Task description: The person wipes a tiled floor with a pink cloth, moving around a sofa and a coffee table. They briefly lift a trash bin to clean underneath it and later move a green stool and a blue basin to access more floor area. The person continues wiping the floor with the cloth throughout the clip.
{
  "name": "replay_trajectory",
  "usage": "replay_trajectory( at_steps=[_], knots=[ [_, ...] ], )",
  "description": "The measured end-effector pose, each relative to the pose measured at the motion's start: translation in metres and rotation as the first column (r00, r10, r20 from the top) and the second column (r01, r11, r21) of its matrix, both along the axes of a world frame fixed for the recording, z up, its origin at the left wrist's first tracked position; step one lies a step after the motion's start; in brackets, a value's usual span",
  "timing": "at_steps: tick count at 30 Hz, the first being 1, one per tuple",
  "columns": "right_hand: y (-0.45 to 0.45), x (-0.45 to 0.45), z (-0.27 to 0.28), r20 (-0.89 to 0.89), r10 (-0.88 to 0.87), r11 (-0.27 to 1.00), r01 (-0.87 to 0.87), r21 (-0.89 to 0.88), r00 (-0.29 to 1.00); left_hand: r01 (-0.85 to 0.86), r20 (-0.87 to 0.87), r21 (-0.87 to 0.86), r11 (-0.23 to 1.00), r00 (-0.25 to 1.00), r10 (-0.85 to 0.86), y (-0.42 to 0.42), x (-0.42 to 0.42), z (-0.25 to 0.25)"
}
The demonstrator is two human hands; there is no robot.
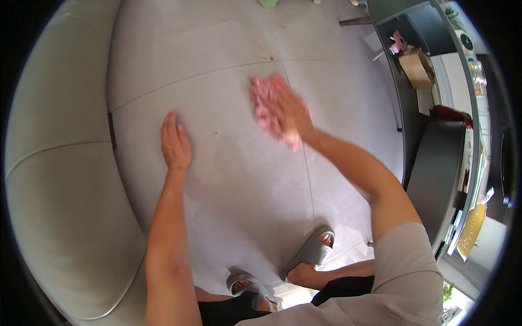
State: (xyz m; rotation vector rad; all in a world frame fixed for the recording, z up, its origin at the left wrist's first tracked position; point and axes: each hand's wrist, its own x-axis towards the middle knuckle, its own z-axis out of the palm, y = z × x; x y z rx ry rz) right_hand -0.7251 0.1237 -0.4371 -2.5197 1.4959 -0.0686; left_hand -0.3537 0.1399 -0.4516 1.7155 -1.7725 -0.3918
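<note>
A crumpled pink cloth [266,106] lies against the grey tiled floor [228,183]. My right hand [290,112] is spread over it, pressing it flat, and both look blurred. Part of the cloth is hidden under the palm. My left hand [176,142] is stretched out with nothing in it, over the floor towards the sofa side; whether it rests on the tile I cannot tell. Orange food bits [272,58] and smears lie beyond the cloth, and a small brown crumb [216,133] sits between my hands.
A leather sofa [65,203] runs along the left. On the right stands a dark cabinet [432,163] with shelves bearing a cardboard box [416,68] and a pink toy [399,42]. A green object [267,3] shows at the top edge. My feet wear grey slides [312,248].
</note>
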Motion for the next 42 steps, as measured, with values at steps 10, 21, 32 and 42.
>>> replay_trajectory(
  at_steps=[10, 21, 32, 42],
  knots=[
    [0.039, 0.147, 0.083, 0.346, 0.303, 0.896, -0.389, 0.213, 0.888, -0.113, -0.240, -0.001, 0.994, 0.965, 0.109, 0.005, 0.019, 0.016],
    [0.024, 0.154, 0.057, 0.346, 0.245, 0.969, -0.242, -0.054, 0.905, -0.471, 0.252, -0.017, 0.882, 0.851, 0.460, 0.042, 0.105, -0.002],
    [-0.164, 0.126, 0.036, 0.216, 0.024, 0.984, 0.015, -0.177, 0.976, -0.422, 0.286, -0.085, 0.903, 0.858, 0.427, 0.016, 0.063, -0.014],
    [0.012, 0.170, 0.024, 0.298, 0.258, 0.938, -0.164, -0.306, 0.919, -0.459, 0.407, -0.066, 0.886, 0.798, 0.444, 0.030, 0.077, -0.010]
  ],
)
